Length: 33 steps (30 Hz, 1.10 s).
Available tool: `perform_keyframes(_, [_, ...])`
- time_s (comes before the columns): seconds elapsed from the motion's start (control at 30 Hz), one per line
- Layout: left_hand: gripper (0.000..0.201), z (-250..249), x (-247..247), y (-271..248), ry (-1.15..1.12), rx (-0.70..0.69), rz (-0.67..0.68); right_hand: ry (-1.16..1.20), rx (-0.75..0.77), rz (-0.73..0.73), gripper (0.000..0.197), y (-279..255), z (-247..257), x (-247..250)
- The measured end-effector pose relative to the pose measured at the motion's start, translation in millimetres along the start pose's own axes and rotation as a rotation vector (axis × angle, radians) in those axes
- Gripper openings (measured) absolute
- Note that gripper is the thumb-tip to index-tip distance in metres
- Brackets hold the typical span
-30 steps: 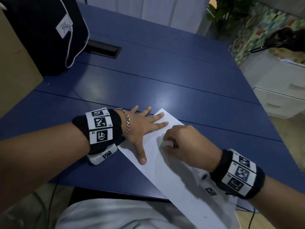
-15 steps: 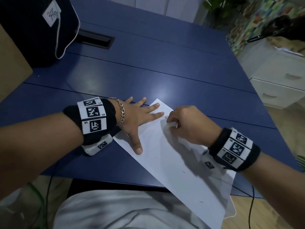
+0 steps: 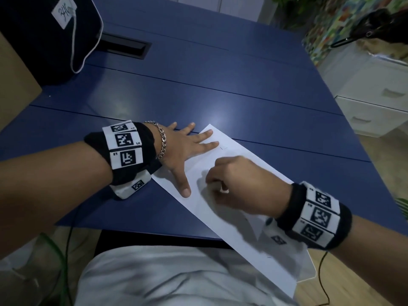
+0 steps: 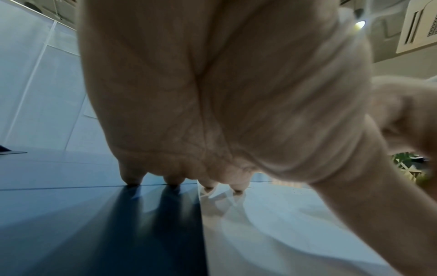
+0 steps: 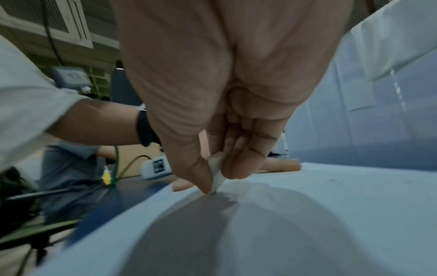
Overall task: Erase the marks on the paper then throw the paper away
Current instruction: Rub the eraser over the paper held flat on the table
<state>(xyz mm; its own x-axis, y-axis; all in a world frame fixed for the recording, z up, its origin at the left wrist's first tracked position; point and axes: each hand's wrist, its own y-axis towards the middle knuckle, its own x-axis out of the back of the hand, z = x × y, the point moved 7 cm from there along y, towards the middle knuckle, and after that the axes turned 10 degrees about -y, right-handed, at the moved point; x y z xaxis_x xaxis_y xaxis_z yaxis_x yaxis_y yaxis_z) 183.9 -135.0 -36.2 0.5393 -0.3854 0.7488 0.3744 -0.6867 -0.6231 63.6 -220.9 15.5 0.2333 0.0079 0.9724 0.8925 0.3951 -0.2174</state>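
A white sheet of paper (image 3: 223, 221) lies slanted on the blue table (image 3: 220, 96), its near end hanging over the front edge. My left hand (image 3: 187, 149) lies flat with spread fingers, two fingertips and the thumb on the paper's far left part. My right hand (image 3: 234, 184) pinches a small white eraser (image 5: 217, 173) between thumb and fingers, its tip down on the paper (image 5: 307, 214). A small pencil mark (image 3: 223, 148) shows near the paper's far corner, beside my left fingertips. In the left wrist view two fingertips (image 4: 236, 186) press on the paper (image 4: 283, 233).
A dark bag (image 3: 44, 36) with a white label stands at the table's far left beside a brown box (image 3: 13, 85). A black cable slot (image 3: 123, 46) is set into the table. White drawers (image 3: 375, 100) stand to the right.
My right hand with the eraser has slid back toward me and down the sheet, away from the far corner. The left hand stays flat on the paper.
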Motion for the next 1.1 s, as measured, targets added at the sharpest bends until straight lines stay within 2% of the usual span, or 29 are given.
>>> perform_keyframes(0.07, [0.154,0,0,1,0.006,-0.001,0.002,-0.022,-0.009,0.048,0.008,1,-4,0])
perform_keyframes(0.2, [0.154,0,0,1,0.004,-0.001,0.001,-0.052,-0.187,-0.076,0.014,9,-49,14])
perform_keyframes(0.27, [0.154,2,0,2,0.002,-0.001,-0.002,-0.091,-0.120,-0.074,0.011,7,-29,8])
perform_keyframes(0.37, [0.154,1,-1,3,0.004,-0.007,-0.005,-0.076,0.031,0.015,0.006,-1,12,-4])
perform_keyframes(0.43, [0.154,1,-1,2,-0.002,-0.005,-0.004,-0.086,-0.006,0.043,0.008,5,-4,-1])
perform_keyframes(0.53, [0.155,1,0,3,-0.004,-0.011,-0.007,-0.128,-0.206,-0.029,0.016,11,-47,15])
perform_keyframes(0.57, [0.154,2,0,3,-0.004,-0.011,-0.007,-0.153,-0.226,-0.038,0.018,10,-48,16])
perform_keyframes(0.63, [0.154,3,0,3,0.000,-0.010,-0.010,-0.207,-0.177,-0.006,0.018,10,-26,11])
perform_keyframes(0.73, [0.153,1,0,3,0.001,-0.013,-0.009,-0.135,-0.078,0.046,0.012,4,11,1])
perform_keyframes(0.8, [0.151,0,0,1,-0.001,-0.017,-0.026,-0.088,-0.060,0.051,0.011,4,4,0])
perform_keyframes(0.93, [0.143,4,-7,-6,0.014,-0.083,-0.109,-0.022,-0.104,-0.032,0.009,4,-35,7])
perform_keyframes(1.1, [0.140,8,-14,-11,0.029,-0.057,-0.101,-0.005,-0.140,-0.014,0.010,8,-41,13])
